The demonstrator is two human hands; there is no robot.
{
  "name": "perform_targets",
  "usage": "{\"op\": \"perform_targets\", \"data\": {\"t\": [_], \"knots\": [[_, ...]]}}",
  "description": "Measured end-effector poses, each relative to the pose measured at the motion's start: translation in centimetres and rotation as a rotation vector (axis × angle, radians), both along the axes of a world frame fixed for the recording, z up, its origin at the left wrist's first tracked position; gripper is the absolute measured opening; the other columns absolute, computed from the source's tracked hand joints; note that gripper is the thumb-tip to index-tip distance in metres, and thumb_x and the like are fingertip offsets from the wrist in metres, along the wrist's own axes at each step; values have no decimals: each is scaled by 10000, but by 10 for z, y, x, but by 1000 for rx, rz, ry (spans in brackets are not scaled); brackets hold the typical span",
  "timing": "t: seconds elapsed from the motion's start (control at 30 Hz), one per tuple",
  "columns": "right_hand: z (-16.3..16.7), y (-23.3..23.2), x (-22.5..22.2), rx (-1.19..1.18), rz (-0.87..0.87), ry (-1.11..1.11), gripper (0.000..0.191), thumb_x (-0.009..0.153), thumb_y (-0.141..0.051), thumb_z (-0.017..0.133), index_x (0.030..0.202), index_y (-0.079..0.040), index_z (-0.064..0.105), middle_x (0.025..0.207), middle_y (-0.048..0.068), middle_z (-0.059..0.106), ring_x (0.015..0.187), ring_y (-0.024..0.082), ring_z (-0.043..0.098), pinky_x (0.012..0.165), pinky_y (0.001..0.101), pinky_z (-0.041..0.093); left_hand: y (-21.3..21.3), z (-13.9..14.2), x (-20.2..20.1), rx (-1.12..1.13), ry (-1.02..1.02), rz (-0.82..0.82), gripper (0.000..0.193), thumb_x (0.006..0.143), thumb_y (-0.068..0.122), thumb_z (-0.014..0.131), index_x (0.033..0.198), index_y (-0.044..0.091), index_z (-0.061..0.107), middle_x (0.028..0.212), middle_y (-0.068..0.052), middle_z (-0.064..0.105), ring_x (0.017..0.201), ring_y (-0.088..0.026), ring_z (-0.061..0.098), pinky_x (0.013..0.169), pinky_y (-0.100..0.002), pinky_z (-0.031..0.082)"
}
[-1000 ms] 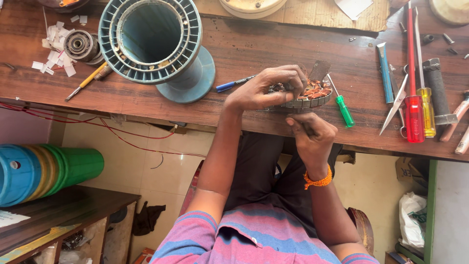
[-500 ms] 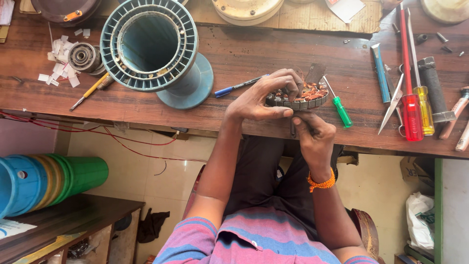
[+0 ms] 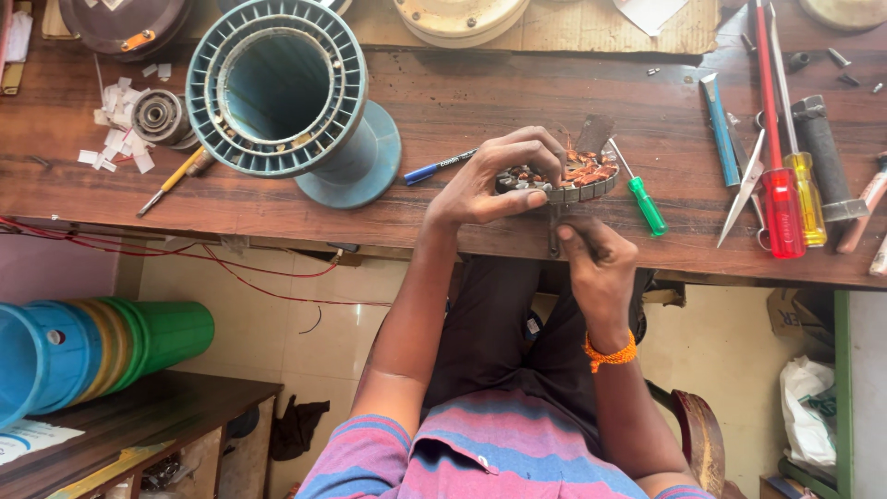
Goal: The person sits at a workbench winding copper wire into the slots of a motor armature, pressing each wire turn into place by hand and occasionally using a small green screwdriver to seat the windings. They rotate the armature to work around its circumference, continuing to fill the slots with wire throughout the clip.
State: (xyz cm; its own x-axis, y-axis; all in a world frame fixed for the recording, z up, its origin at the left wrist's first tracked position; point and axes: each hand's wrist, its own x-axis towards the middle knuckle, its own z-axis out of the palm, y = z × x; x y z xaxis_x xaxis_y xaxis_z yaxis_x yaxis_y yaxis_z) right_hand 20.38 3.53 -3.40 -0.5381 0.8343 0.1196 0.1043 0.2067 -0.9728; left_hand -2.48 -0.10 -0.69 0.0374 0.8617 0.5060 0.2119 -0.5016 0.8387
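Observation:
My left hand (image 3: 494, 180) grips a round motor stator (image 3: 573, 176) with copper windings, holding it at the front edge of the wooden workbench (image 3: 462, 102). My right hand (image 3: 596, 263) is just below the stator, fingers closed on a thin dark tool (image 3: 554, 231) that points up at the stator's rim. An orange thread band sits on my right wrist. A green-handled screwdriver (image 3: 642, 199) lies right of the stator, and a blue pen (image 3: 434, 168) lies left of my left hand.
A large blue-grey ribbed spool (image 3: 286, 92) stands left on the bench. Red and yellow screwdrivers (image 3: 781, 185), scissors (image 3: 744, 185) and other tools lie at right. Paper scraps and a small bearing (image 3: 159, 115) are far left. Stacked coloured buckets (image 3: 92, 356) lie below left.
Both hands keep their hold on the stator and the tool, with only small shifts of the fingers. The view has drifted slightly.

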Motion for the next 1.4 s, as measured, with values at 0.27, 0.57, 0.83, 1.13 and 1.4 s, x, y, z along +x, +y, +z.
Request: {"op": "perform_targets", "data": {"t": [0.27,0.57,0.83,1.13,1.4], "knots": [[2,15,30,-287,-23,269,160,1031,-132,701,1047,26,713,749,-33,558,601,30,419,530,216,295,-14,10,47,149,288,533,387,810,282,906,1086,112,695,1120,-35,669,1034,-252,645,901,-389,544],[41,45,20,-386,135,386,129,1035,-65,688,1064,58,714,699,-57,486,555,13,330,507,228,226,-11,-7,58,261,286,697,395,761,242,933,1105,177,751,1091,28,692,977,-195,635,847,-350,543],[73,55,-7,-6,191,179,84,1035,24,707,1105,41,750,988,51,747,898,80,666,793,229,520,-9,-13,64,256,242,734,382,768,230,922,1102,168,749,1102,22,696,988,-193,630,861,-350,542],[80,67,-38,441,80,-25,79,997,5,770,1075,-5,771,915,71,770,796,60,691,683,244,526,-6,27,60,-209,51,646,272,894,257,749,1131,131,703,950,-30,723,892,-164,684,850,-354,538],[68,51,-26,434,3,-20,73,975,-18,789,1014,-29,728,712,-32,552,629,43,454,571,239,334,5,34,22,-243,-69,203,155,876,131,651,1004,47,677,1046,-71,666,990,-183,655,906,-332,540]]}}
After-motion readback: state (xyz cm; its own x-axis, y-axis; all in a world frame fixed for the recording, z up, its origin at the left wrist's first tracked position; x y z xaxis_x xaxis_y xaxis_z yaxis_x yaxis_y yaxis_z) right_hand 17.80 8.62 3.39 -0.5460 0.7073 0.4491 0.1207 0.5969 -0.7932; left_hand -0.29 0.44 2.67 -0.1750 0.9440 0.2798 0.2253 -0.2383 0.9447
